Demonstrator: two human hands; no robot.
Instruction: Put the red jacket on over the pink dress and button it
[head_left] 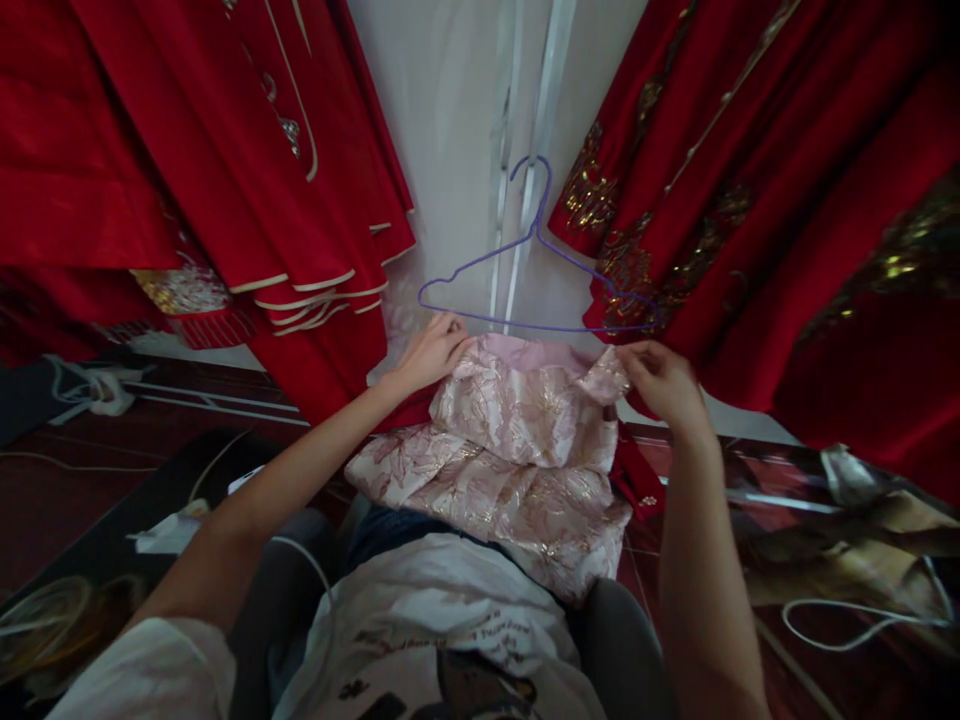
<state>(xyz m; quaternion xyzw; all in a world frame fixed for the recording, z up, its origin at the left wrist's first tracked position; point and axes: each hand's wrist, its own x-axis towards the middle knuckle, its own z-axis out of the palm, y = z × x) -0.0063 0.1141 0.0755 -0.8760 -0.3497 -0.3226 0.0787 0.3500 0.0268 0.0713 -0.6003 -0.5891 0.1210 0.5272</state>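
A pink and gold floral brocade skirt (517, 415) lies gathered over my lap, its smooth pink lining showing along the top edge. My left hand (442, 348) pinches the left end of that top edge. At the opposite end, my right hand (664, 378) grips the corner, which folds over and shows its patterned side. Just above the garment hangs a purple wire hanger (536, 228), its hook up at the metal rail and its lower bar level with my fingers. No cloth hangs on it.
Red garments (300, 200) with pale trim hang at the left. More red garments (720, 230) with gold embroidery hang at the right. A white cable (847, 605) loops at the lower right, near crumpled brown material (847, 560). A white power strip (109, 390) lies at the left.
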